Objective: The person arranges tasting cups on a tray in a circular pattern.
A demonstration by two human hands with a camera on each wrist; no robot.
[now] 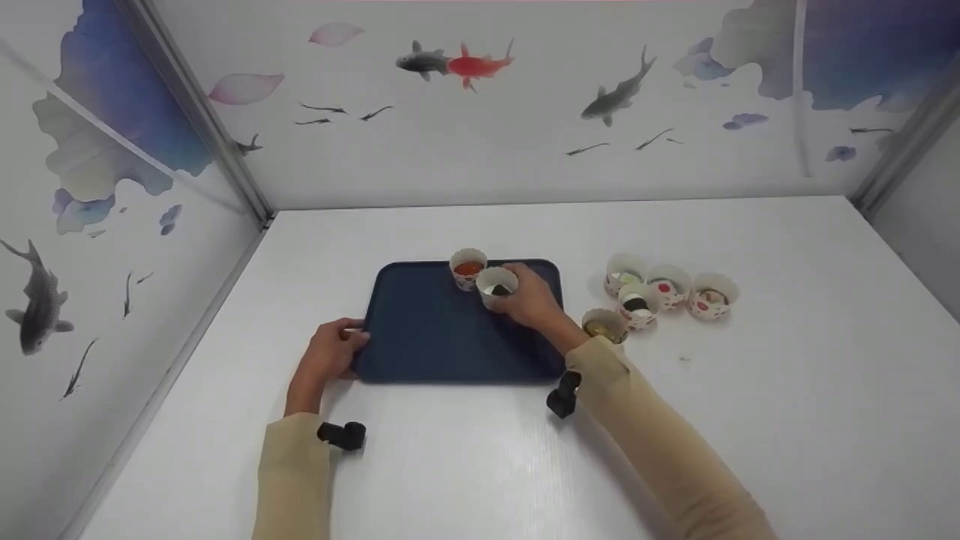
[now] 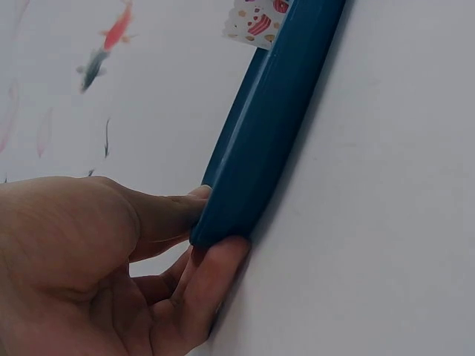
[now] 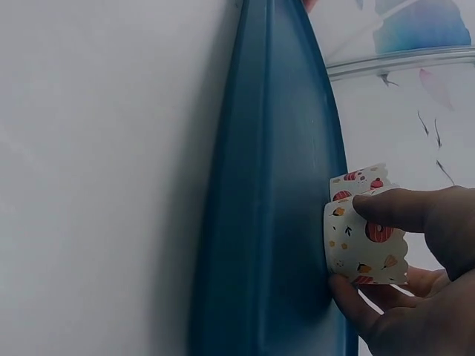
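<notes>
A dark blue tray (image 1: 435, 337) lies on the white table. My left hand (image 1: 335, 347) pinches its left edge, thumb above and curled fingers below, as the left wrist view shows. Over the tray's back right part, my right hand (image 1: 532, 300) grips a patterned paper cup (image 3: 367, 241) between thumb and fingers. Something dark and white sits inside that cup; its kind is too small to tell. Just behind it, touching or nearly so, a second paper cup (image 1: 468, 279) with orange-red contents stands at the tray's back edge.
Right of the tray stand several more paper cups, among them one with yellowish contents (image 1: 604, 327) close to the tray and one at the far right (image 1: 712, 296). A small scrap (image 1: 684, 358) lies on the table (image 1: 810, 420). Printed walls (image 1: 525, 150) enclose the back and sides.
</notes>
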